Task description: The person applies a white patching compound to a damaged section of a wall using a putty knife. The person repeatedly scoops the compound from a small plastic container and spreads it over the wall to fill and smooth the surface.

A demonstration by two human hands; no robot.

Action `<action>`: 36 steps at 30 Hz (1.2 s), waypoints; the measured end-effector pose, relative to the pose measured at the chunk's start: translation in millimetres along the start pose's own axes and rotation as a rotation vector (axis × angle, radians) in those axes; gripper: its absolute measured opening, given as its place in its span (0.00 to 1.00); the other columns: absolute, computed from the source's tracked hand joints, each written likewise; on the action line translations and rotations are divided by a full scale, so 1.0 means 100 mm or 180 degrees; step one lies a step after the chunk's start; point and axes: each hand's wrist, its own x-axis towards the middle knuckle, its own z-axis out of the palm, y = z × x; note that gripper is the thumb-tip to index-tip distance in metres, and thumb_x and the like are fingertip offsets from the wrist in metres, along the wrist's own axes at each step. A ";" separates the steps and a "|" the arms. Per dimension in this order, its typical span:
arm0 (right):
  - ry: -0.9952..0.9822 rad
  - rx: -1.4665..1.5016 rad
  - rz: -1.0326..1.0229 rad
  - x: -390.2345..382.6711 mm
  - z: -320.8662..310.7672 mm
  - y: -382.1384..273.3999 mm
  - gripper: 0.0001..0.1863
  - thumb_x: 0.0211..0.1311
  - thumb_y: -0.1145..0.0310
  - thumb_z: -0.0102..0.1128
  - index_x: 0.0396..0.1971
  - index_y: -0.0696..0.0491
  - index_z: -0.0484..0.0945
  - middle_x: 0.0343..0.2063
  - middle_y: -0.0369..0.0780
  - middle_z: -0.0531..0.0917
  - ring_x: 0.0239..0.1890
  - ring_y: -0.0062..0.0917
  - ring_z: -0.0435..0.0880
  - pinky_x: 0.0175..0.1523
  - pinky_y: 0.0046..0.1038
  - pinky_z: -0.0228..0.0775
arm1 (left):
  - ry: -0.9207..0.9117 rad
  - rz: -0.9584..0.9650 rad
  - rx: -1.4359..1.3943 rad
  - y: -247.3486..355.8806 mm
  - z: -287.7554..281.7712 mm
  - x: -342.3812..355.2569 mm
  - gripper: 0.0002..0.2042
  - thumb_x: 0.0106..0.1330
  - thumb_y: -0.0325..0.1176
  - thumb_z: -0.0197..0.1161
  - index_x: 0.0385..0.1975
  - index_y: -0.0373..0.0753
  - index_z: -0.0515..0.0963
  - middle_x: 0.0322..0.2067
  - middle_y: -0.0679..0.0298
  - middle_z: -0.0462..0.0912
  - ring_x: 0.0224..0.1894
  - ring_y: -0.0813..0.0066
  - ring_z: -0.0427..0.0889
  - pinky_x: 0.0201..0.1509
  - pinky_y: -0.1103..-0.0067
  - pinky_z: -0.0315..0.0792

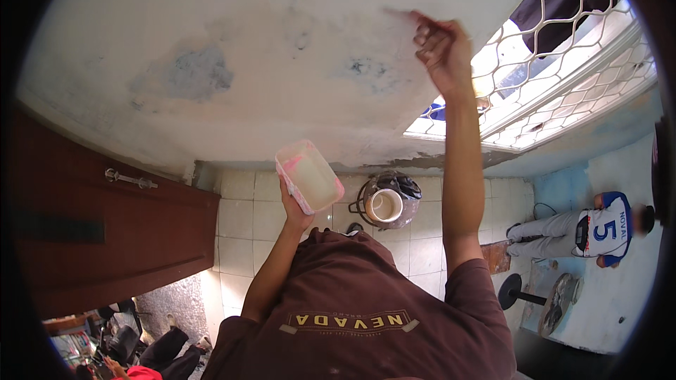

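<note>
A pale plastic container (314, 181) with pink smears, holding some whitish material, is gripped in my left hand (294, 204) at the middle of the view. My right hand (442, 49) is raised high against the patchy white wall (296, 77), fingers closed on a thin, reddish-brown tool (415, 15). The tool's tip is blurred, so I cannot tell exactly what it is or whether it touches the wall. Below the container's right side, a bucket (394, 218) with a lighter pail (384, 205) in it stands on the tiles.
A brown door (113, 232) is left; a latticed window (556, 42) is upper right. A person (598, 232) stands at right near a round-based stand (534, 295). Another person (144, 371) in red and dark clothing shows at lower left. Tiled floor (239, 253) runs below the wall.
</note>
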 end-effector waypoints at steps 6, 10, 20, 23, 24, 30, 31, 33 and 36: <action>0.1015 -0.0561 -0.1136 -0.50 0.23 0.32 0.19 0.73 0.55 0.49 0.45 0.58 0.72 0.43 0.43 0.76 0.34 0.28 0.80 0.34 0.30 0.72 | -0.0161 -0.0290 -0.0037 0.24 -0.14 0.19 0.32 0.73 0.64 0.39 0.71 0.51 0.59 0.66 0.66 0.67 0.67 0.61 0.68 0.70 0.57 0.64; 0.1884 -0.1127 -0.0505 -0.90 -0.62 1.69 0.13 0.68 0.57 0.53 0.36 0.52 0.78 0.31 0.36 0.81 0.31 0.19 0.81 0.35 0.27 0.78 | -0.0184 -0.0368 -0.0086 0.46 -0.23 0.22 0.32 0.74 0.62 0.40 0.70 0.50 0.60 0.66 0.66 0.68 0.67 0.62 0.67 0.71 0.59 0.63; 0.1562 -0.1158 0.1180 -0.29 -1.43 2.64 0.17 0.68 0.59 0.44 0.24 0.52 0.74 0.21 0.36 0.78 0.25 0.21 0.79 0.34 0.22 0.79 | -0.0207 -0.0457 -0.0045 0.83 -0.37 0.26 0.33 0.72 0.65 0.42 0.71 0.53 0.59 0.67 0.69 0.67 0.68 0.62 0.67 0.71 0.58 0.62; 0.1708 -0.0096 0.0141 0.14 -0.68 1.90 0.12 0.66 0.65 0.49 0.23 0.53 0.72 0.21 0.37 0.76 0.21 0.23 0.74 0.36 0.26 0.78 | -0.0105 -0.0443 0.0029 0.84 -0.37 0.21 0.33 0.71 0.65 0.42 0.70 0.53 0.59 0.66 0.69 0.67 0.68 0.62 0.67 0.71 0.58 0.62; 0.1525 -0.0171 0.0120 0.12 -0.38 1.42 0.11 0.64 0.65 0.50 0.23 0.53 0.72 0.21 0.37 0.76 0.24 0.25 0.78 0.34 0.25 0.76 | -0.0066 -0.0444 0.0060 0.83 -0.36 0.19 0.33 0.71 0.65 0.43 0.70 0.53 0.60 0.66 0.69 0.67 0.68 0.62 0.67 0.71 0.58 0.62; 0.0814 -0.0330 -0.0769 -0.32 0.35 0.36 0.17 0.71 0.55 0.49 0.37 0.54 0.75 0.33 0.40 0.82 0.34 0.27 0.82 0.35 0.28 0.69 | -0.0133 -0.0541 0.0024 0.73 -0.43 0.18 0.33 0.72 0.65 0.42 0.70 0.53 0.60 0.67 0.69 0.67 0.68 0.63 0.67 0.71 0.57 0.63; 0.0870 -0.0328 -0.0789 -0.38 0.31 0.52 0.18 0.72 0.53 0.49 0.38 0.55 0.76 0.33 0.40 0.83 0.33 0.26 0.82 0.34 0.27 0.69 | -0.0103 -0.0508 -0.0008 0.71 -0.41 0.18 0.33 0.72 0.65 0.43 0.70 0.52 0.60 0.66 0.69 0.67 0.68 0.63 0.67 0.71 0.58 0.63; 0.1034 -0.0499 -0.0601 -0.50 0.05 1.03 0.22 0.74 0.50 0.47 0.42 0.55 0.77 0.33 0.39 0.85 0.30 0.22 0.82 0.30 0.24 0.70 | -0.0055 -0.0436 -0.0069 0.67 -0.37 0.18 0.33 0.72 0.64 0.44 0.70 0.52 0.60 0.66 0.68 0.68 0.68 0.63 0.67 0.71 0.58 0.63; 0.1477 -0.0496 0.0496 -0.65 -0.72 2.20 0.25 0.75 0.44 0.43 0.40 0.52 0.77 0.26 0.34 0.80 0.24 0.18 0.78 0.27 0.20 0.69 | -0.0064 -0.0350 -0.0072 0.61 -0.33 0.18 0.32 0.72 0.64 0.44 0.69 0.51 0.61 0.65 0.69 0.69 0.67 0.63 0.68 0.70 0.58 0.63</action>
